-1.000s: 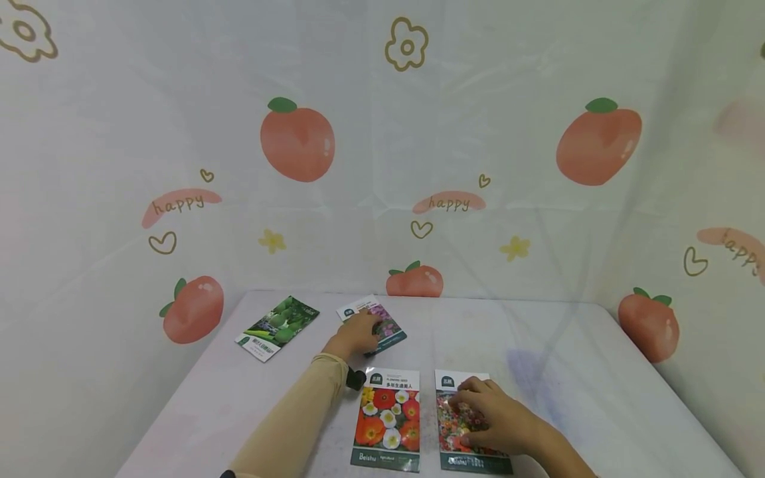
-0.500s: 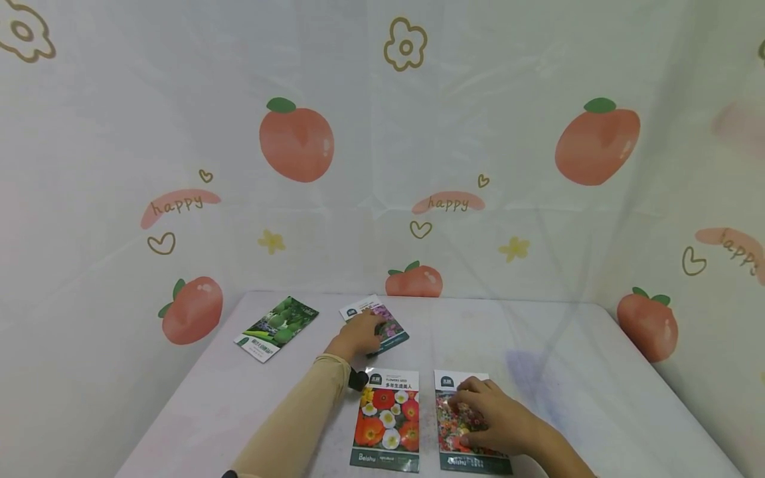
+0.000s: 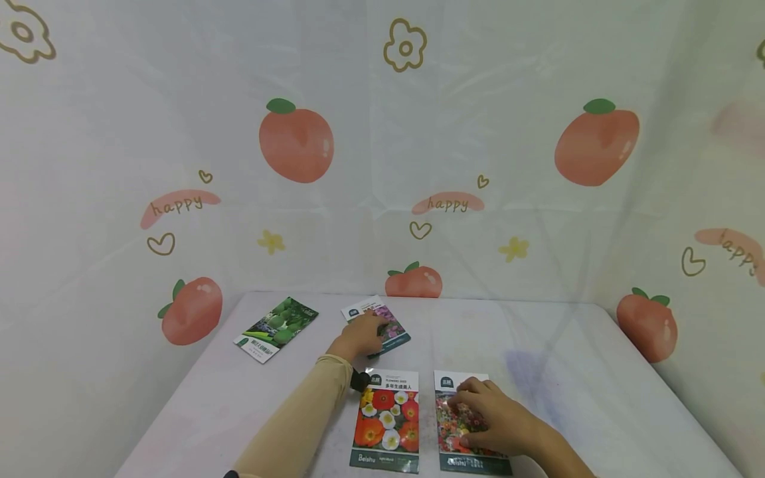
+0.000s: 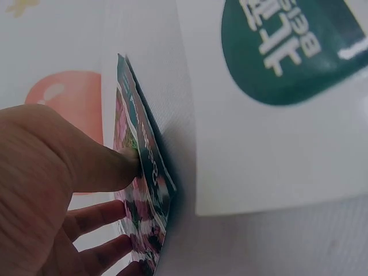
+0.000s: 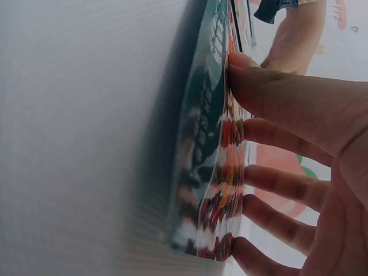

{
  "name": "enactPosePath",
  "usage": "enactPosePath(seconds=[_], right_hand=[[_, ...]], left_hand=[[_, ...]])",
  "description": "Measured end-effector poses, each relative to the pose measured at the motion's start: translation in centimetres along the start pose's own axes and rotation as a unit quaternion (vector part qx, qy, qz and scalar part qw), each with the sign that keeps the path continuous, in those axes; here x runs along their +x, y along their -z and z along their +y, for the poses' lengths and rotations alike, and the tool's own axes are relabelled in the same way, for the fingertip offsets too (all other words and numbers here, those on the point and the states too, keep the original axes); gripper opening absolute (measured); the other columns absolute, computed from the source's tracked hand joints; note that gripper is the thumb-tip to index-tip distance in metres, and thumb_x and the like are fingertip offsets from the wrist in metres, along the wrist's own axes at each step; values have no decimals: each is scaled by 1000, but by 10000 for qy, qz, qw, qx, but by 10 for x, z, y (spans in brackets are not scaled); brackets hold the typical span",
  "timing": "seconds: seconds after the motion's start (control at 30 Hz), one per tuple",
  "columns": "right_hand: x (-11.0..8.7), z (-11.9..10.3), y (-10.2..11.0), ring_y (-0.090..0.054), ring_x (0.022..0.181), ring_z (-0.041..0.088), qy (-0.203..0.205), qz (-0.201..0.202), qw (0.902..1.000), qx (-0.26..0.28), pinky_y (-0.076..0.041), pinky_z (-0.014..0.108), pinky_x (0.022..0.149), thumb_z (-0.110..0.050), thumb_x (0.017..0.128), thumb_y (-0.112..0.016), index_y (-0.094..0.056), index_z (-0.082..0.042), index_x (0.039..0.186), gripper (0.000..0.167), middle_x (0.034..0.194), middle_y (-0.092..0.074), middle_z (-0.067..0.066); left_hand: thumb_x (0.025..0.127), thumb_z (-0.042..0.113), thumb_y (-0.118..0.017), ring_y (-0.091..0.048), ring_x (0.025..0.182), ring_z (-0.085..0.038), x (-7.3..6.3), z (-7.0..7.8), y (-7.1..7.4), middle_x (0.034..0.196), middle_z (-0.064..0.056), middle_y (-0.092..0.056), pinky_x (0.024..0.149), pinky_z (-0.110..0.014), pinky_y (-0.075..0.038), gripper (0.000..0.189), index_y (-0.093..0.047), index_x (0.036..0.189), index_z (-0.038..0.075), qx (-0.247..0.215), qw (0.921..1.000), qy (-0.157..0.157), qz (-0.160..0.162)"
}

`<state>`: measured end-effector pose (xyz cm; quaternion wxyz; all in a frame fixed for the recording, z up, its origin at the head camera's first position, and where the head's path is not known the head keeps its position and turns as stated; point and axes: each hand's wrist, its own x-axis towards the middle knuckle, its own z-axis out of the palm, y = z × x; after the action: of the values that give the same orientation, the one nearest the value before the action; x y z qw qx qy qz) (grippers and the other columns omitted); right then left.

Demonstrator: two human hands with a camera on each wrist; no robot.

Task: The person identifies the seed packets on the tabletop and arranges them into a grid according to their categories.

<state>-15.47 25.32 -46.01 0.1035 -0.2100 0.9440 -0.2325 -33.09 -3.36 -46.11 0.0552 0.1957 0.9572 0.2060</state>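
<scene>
My left hand [image 3: 360, 334] rests on a seed packet with pinkish-purple flowers [image 3: 394, 330] at the back of the table, covering part of it. In the left wrist view its thumb and fingertips press the face of that packet [image 4: 138, 138], which lies flat. Nearer the front, the fingertips of my right hand [image 3: 493, 417] touch a seed packet of small mixed flowers [image 3: 449, 425]. Seen from the right wrist, thumb and spread fingers lie on the top face of this packet [image 5: 198, 138]. A poppy seed packet [image 3: 387, 425] lies just left of it, touched by neither hand.
A green seed packet [image 3: 277, 328] lies slanted at the back left of the white table [image 3: 574, 372]. Behind and at both sides hangs a white curtain [image 3: 478, 86] printed with peaches. My left forearm in a beige sleeve [image 3: 295, 418] passes left of the poppy packet.
My left hand and the purple-flower packet under it have slid slightly to the right. My right hand and the other packets look unmoved.
</scene>
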Motion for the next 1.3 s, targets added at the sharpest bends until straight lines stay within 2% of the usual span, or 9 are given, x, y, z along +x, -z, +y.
enactPosePath(seconds=[0.3,0.57,0.8,1.1,1.3], right_hand=[[0,-1,1,-51,120,27,-18,-29,10000,13,-55,61,96,-45,85,-88,-71,-33,126,47,135,-58,-3],[-1,-1,2,-51,118,25,25,-11,10000,-47,-56,57,95,-46,85,-88,-70,-34,127,47,134,-58,-5],[-2,0,1,-51,118,23,78,21,9999,-75,-56,54,94,-48,86,-87,-69,-36,128,47,134,-57,-7],[-3,2,0,-50,117,22,140,47,9998,-94,-56,52,94,-49,86,-86,-69,-37,127,46,134,-57,-8],[-2,3,0,-50,118,23,95,8,9999,-97,-56,53,94,-49,86,-86,-69,-37,127,47,135,-57,-7]], left_hand=[[99,16,-66,-50,145,-40,1,4,-1,166,-23,-42,115,-65,-45,49,-64,148,16,94,9999,7,-34],[97,16,-67,-58,129,-34,5,3,-5,159,-19,-51,108,-61,-50,48,-66,145,16,270,9996,-98,24],[98,16,-67,-55,139,-35,6,8,-5,162,-18,-49,112,-62,-47,49,-65,147,18,375,9993,-80,-46],[94,13,-68,-58,130,-33,5,12,-7,158,-17,-53,111,-60,-48,52,-66,146,18,428,9990,-108,-39],[93,13,-70,-56,137,-34,7,13,-10,158,-14,-55,116,-59,-46,54,-66,147,19,463,9988,-117,-43]])
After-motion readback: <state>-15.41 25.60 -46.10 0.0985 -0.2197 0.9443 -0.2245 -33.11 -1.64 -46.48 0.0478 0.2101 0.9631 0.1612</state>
